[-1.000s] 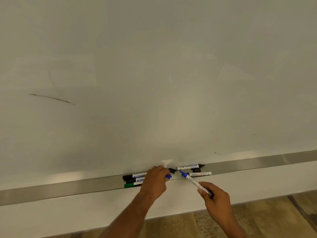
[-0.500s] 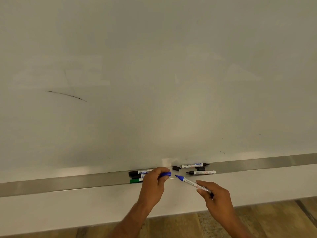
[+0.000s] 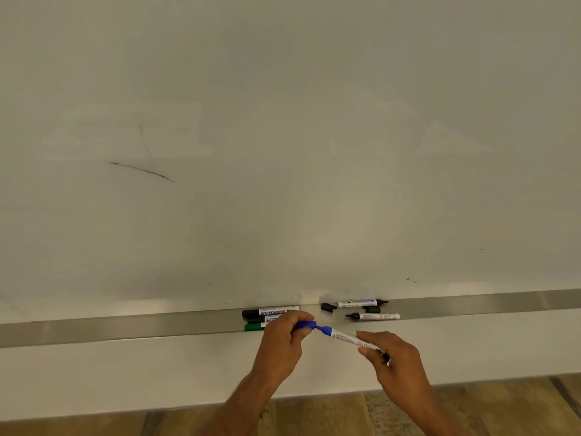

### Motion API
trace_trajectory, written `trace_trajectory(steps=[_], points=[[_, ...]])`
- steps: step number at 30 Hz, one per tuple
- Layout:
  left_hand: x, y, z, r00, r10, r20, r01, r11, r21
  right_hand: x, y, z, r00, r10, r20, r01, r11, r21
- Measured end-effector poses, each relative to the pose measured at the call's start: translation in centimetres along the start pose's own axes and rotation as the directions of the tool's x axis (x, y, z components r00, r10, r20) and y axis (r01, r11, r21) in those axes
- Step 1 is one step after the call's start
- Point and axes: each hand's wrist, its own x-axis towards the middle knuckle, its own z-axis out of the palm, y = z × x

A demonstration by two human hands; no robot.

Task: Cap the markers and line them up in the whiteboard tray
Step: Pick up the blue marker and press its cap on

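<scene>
Left hand [image 3: 284,341] and right hand [image 3: 397,360] (both pinched shut) reach forward, fingers facing.

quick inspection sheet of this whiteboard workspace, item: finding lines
surface: long metal whiteboard tray, bare at both ends
job's things: blue marker uncapped, blue cap at its tip; three capped markers left; two uncapped black markers and two loose black caps right
clutter: thin dark stroke on white board
hands: left hand pinches cap; right hand holds marker
cables: nothing seen
surroundings: wooden floor
</scene>
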Motion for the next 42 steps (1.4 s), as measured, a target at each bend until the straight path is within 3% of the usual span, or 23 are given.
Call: trace_trajectory(steps=[9,16,21,28,42], points=[[-0.4,0.0,-0.3,0.994,-0.001,0.107,-0.006,0.998,0.066,0.5,-0.5,-0.5,0.995,-0.006,0.104,0.012,0.998,-0.058],[-0.7,-0.1,-1.1,0.970,-0.027,0.240,0.002,0.995,0.104,0.4,-0.6,-1.0,0.934,-0.135,0.330,0.191,0.971,-0.143],[-0.8,-0.1,-1.6,0.951,-0.034,0.308,0.001,0.994,0.108,0.6,-0.8,-1.4,0.923,-0.172,0.343,0.234,0.961,-0.146],[-0.6,0.1,-2.0,0.968,-0.037,0.247,0.033,0.999,0.018,1.4,-1.1,-1.6,0.926,-0.185,0.328,0.247,0.956,-0.159],[-0.5,0.1,-1.6,0.955,-0.040,0.294,0.021,0.997,0.068,1.8,-0.9,-1.1,0.913,-0.219,0.344,0.296,0.937,-0.187]])
